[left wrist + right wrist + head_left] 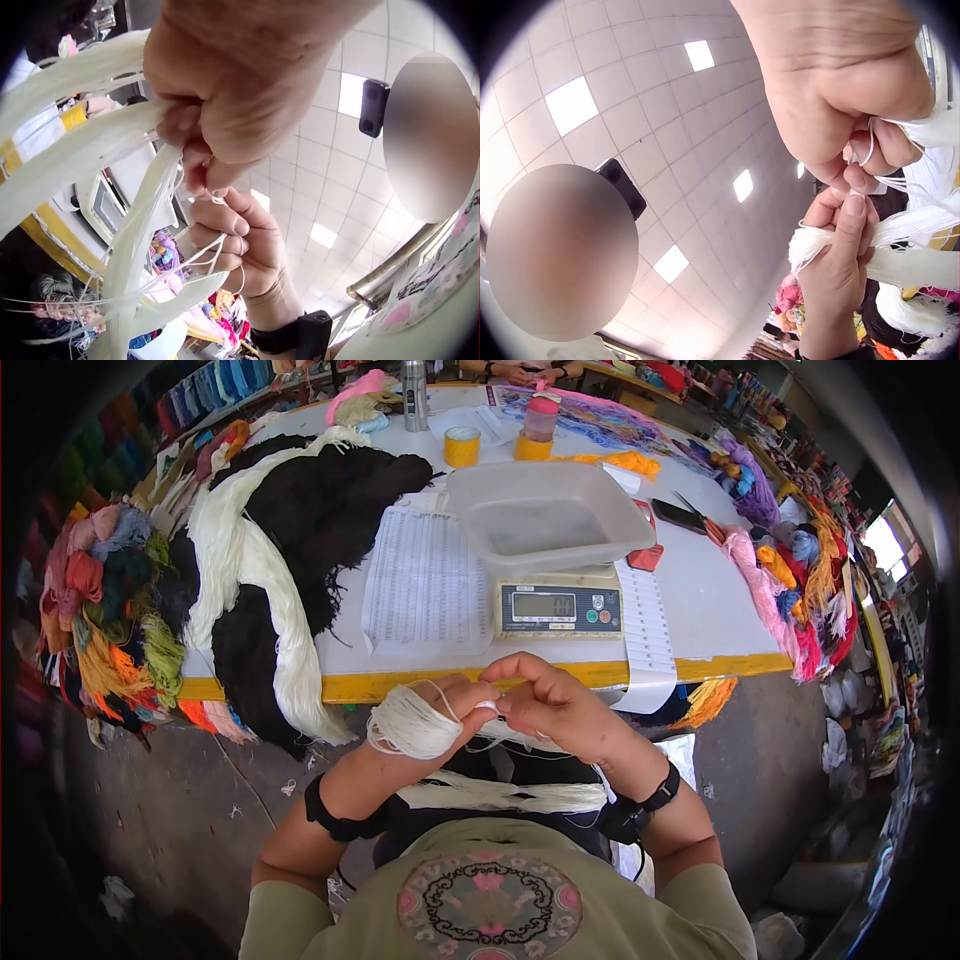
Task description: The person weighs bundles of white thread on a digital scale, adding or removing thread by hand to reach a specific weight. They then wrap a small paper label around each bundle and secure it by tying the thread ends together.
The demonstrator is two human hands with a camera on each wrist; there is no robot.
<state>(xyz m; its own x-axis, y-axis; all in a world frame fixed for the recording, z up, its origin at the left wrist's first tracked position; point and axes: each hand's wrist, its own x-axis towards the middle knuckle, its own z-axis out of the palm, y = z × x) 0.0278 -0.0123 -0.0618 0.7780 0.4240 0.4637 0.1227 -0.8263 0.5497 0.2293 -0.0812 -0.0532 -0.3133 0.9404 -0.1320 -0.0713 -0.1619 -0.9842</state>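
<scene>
A skein of white yarn [412, 725] loops over my left hand [462, 698], which grips it above the lap at the table's front edge. Facing it, my right hand [560, 712] pinches a strand, its fingertips right against the left ones. Seen from the left wrist, long pale strands [82, 154] fan out from the left fist, and thin threads run across the right fingers [217, 217]. From the right wrist, the left thumb [851, 217] presses on the strands. More white yarn [500, 794] lies across the lap.
Beyond the hands, a digital scale [558, 607] carries a translucent plastic tub [545, 545]. Printed sheets [425, 585] and black yarn [330, 500] with a white skein [222, 535] over it lie leftward. Scissors [712, 530] and a phone [677, 515] sit right. Another person's hands [515, 374] show across.
</scene>
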